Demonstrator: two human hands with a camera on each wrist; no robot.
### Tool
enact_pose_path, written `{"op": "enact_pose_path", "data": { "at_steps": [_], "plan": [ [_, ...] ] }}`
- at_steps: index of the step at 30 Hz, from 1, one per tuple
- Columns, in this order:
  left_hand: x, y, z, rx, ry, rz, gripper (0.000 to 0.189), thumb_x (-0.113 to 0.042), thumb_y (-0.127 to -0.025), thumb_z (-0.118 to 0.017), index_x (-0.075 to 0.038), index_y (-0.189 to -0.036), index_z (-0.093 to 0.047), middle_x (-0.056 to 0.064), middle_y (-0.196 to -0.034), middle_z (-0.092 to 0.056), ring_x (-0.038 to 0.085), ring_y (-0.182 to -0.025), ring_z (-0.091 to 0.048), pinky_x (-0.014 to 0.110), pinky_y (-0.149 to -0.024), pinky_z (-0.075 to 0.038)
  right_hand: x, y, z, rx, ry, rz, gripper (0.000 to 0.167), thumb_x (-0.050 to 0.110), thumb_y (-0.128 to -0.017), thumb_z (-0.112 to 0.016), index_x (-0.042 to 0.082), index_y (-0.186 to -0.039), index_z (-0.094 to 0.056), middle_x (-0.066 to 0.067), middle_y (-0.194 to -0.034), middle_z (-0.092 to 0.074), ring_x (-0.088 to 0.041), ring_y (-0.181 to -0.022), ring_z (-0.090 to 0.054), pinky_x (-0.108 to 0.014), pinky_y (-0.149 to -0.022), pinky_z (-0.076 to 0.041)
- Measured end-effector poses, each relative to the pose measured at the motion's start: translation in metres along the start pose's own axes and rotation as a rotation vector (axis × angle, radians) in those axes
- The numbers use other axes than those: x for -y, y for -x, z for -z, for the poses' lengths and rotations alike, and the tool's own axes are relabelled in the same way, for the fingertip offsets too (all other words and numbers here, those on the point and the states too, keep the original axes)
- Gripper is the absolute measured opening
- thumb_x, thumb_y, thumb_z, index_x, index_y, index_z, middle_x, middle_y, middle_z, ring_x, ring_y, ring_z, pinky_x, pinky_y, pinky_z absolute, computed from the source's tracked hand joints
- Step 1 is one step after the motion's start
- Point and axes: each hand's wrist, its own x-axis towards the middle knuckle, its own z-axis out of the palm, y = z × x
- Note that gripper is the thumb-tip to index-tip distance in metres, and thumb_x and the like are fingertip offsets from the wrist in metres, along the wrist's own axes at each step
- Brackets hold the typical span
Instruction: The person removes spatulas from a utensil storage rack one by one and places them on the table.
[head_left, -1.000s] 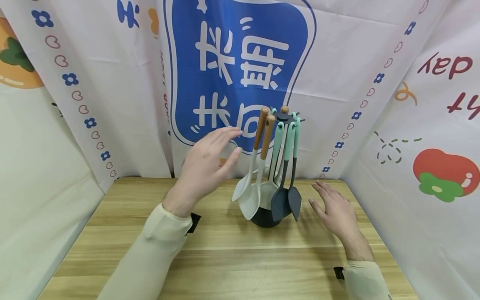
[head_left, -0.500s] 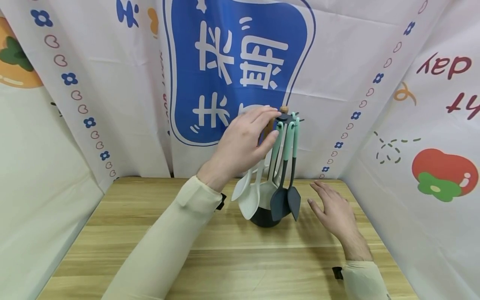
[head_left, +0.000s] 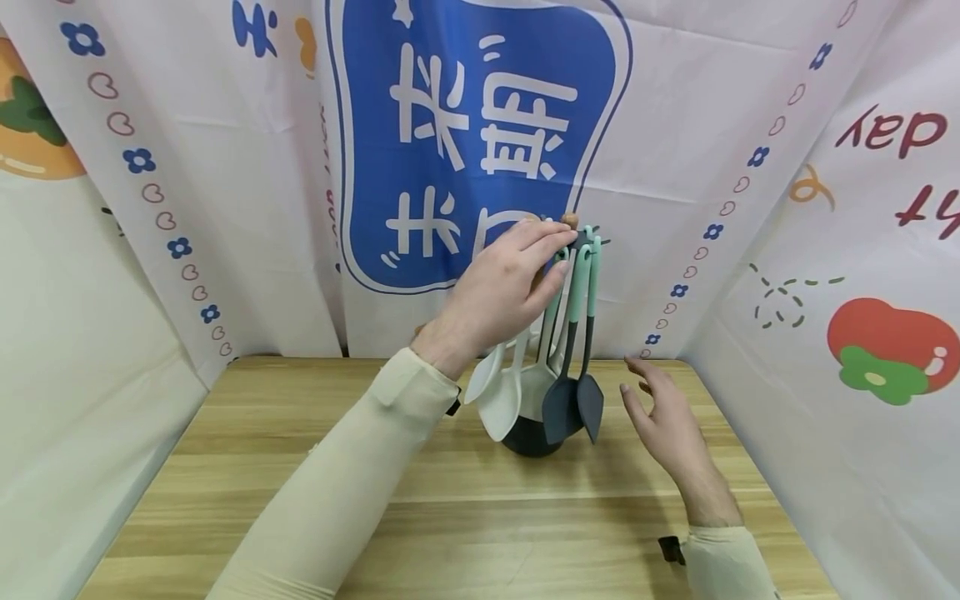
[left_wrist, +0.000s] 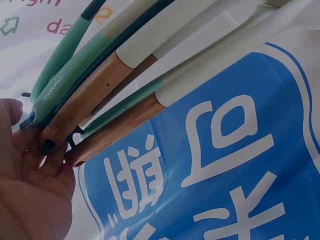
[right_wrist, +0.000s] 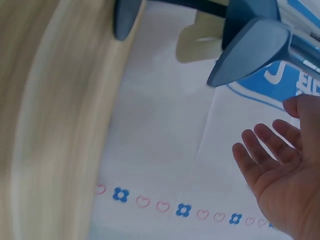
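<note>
A rotating utensil rack with a dark base (head_left: 532, 437) stands on the table, hung with cooking utensils. My left hand (head_left: 510, 279) reaches over the rack's dark top (head_left: 582, 239), its thumb beside a mint-green handle. In the left wrist view, its fingers touch the ends of wooden handles (left_wrist: 97, 90), close to a mint-green handle (left_wrist: 60, 65); I cannot tell whether they grip one. Below hang a white spoon-like utensil (head_left: 500, 408), a dark spoon-shaped one (head_left: 561, 412) and a dark turner (head_left: 590, 408). My right hand (head_left: 667, 425) holds nothing, its fingers loosely bent, right of the rack.
The wooden table (head_left: 480, 533) ends at a white printed cloth backdrop (head_left: 675, 100) behind the rack. Cloth also hangs along the left and right sides. A blue printed panel (head_left: 495, 50) is behind the handles.
My left hand has moved right from beside the wooden handles to the top of the rack, covering them. My right hand has shifted slightly, its fingers a little more bent. The rack stays put.
</note>
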Motion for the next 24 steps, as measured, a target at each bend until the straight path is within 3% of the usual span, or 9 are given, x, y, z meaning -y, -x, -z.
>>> {"op": "enact_pose_path", "data": {
  "at_steps": [4,7,11,24],
  "plan": [
    [-0.001,-0.001,0.000,-0.025,0.014,-0.001,0.045,-0.028,-0.126,-0.053,-0.012,-0.166,-0.067,0.006,-0.171,-0.067,0.027,-0.163,-0.059,0.038,-0.144,-0.043,0.012,-0.007,-0.002,-0.054,-0.107,0.015,0.047,0.006,-0.119,-0.067,-0.001,-0.164,-0.060,-0.025,-0.163,-0.068,-0.047,-0.149,-0.068,-0.056,-0.121,-0.062],
    [-0.002,-0.001,-0.001,-0.038,0.020,0.006,0.044,-0.027,-0.126,-0.052,-0.013,-0.164,-0.068,0.005,-0.170,-0.068,0.026,-0.164,-0.059,0.037,-0.146,-0.041,0.021,-0.013,-0.005,-0.087,-0.177,0.026,0.046,0.003,-0.117,-0.069,-0.001,-0.162,-0.062,-0.024,-0.162,-0.069,-0.046,-0.147,-0.071,-0.029,-0.117,-0.065],
    [-0.003,-0.001,-0.003,-0.055,0.013,0.009,0.043,-0.026,-0.126,-0.053,-0.013,-0.163,-0.069,0.005,-0.169,-0.069,0.026,-0.165,-0.059,0.036,-0.148,-0.035,0.031,-0.019,-0.010,-0.118,-0.255,0.044,0.049,-0.001,-0.114,-0.072,-0.004,-0.162,-0.062,-0.028,-0.159,-0.070,-0.049,-0.144,-0.072,-0.002,-0.111,-0.054],
    [-0.007,-0.001,-0.004,-0.064,0.019,0.030,0.042,-0.025,-0.126,-0.053,-0.012,-0.161,-0.071,0.006,-0.168,-0.070,0.028,-0.166,-0.059,0.037,-0.149,-0.034,0.060,-0.030,-0.021,-0.100,-0.363,-0.023,0.048,-0.002,-0.112,-0.076,-0.004,-0.158,-0.064,-0.026,-0.155,-0.070,-0.045,-0.141,-0.073,-0.005,-0.107,-0.058]
  ]
}}
